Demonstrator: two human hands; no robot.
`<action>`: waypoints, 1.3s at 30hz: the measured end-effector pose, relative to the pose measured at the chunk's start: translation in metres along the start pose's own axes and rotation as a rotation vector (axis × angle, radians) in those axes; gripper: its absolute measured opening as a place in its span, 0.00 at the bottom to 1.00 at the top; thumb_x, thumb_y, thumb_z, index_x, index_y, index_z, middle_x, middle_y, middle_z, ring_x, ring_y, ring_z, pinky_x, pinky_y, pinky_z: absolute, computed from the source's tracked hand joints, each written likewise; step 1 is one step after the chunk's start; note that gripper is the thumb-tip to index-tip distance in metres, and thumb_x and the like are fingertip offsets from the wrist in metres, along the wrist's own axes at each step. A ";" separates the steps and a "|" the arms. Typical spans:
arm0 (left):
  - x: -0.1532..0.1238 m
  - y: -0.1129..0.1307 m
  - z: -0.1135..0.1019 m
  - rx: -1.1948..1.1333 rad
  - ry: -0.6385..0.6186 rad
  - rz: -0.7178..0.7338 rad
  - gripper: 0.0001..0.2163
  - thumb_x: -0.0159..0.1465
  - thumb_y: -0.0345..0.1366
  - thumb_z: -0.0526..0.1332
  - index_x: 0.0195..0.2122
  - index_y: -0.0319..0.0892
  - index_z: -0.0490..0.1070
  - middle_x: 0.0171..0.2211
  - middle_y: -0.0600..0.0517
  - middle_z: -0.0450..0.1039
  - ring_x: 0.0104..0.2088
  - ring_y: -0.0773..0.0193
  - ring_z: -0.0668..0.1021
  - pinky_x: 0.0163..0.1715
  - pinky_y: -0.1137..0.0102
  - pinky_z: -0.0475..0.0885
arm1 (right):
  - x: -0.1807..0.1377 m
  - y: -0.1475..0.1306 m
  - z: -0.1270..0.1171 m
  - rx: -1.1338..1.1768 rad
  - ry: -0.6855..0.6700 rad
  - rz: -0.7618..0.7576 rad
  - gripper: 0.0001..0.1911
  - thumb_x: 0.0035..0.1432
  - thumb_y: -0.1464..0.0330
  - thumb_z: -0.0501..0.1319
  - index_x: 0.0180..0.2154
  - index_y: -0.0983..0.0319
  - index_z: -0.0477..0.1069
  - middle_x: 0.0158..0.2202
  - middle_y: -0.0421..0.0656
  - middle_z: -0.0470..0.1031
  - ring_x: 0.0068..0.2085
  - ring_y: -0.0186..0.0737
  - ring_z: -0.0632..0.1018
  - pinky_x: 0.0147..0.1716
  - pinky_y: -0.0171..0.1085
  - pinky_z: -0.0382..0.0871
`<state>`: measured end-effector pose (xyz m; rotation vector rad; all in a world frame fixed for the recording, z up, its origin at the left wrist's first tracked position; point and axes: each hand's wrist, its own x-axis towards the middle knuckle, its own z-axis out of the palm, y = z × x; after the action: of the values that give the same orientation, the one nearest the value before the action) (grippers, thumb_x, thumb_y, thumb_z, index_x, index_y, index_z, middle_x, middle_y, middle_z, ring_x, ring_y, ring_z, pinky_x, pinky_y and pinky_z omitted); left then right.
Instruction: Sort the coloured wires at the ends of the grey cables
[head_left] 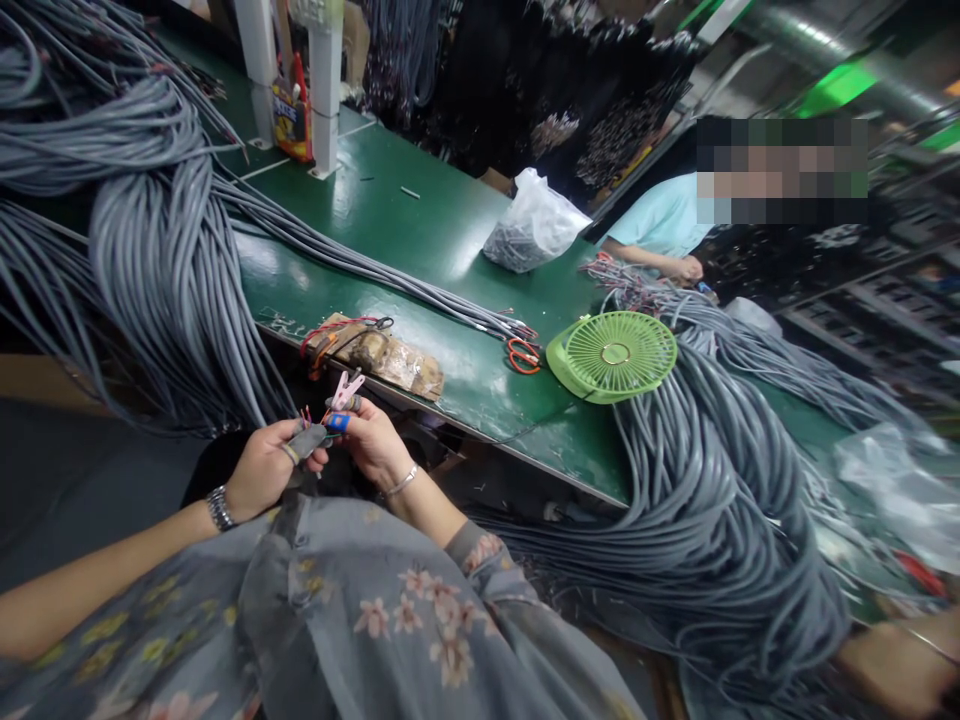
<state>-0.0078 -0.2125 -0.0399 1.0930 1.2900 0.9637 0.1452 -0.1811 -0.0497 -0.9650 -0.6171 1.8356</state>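
Note:
My left hand [261, 468], with a watch on its wrist, is closed in a pinch in front of my lap, its thumb wrapped in something grey. Thin coloured wires [306, 414] stick up between its fingers. Close against it, my right hand [373, 445] pinches the wires too, blue tape round one finger. A pink clothes peg [346, 390] shows just above the right fingertips; whether the hand touches it I cannot tell. Beyond my hands, at the bench edge, a taped brown block [397, 365] carries red and black leads.
Thick bundles of grey cable hang over the green bench [450, 235] at left [161, 220] and right [720, 470]. A green fan [615, 355] stands beside orange-handled scissors [523, 355]. Farther back are a plastic bag [534, 222] and a person in light blue [660, 225].

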 end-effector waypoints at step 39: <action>0.011 0.026 0.009 -0.354 -0.084 -0.139 0.14 0.39 0.42 0.75 0.21 0.40 0.76 0.15 0.53 0.73 0.15 0.69 0.70 0.15 0.75 0.61 | 0.025 -0.011 0.004 0.072 -0.032 0.071 0.23 0.61 0.47 0.65 0.35 0.61 0.75 0.27 0.39 0.76 0.26 0.33 0.72 0.26 0.32 0.68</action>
<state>0.0028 -0.1962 -0.0179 0.7519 1.0625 0.9854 0.1415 -0.1540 -0.0482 -0.9220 -0.5378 1.9265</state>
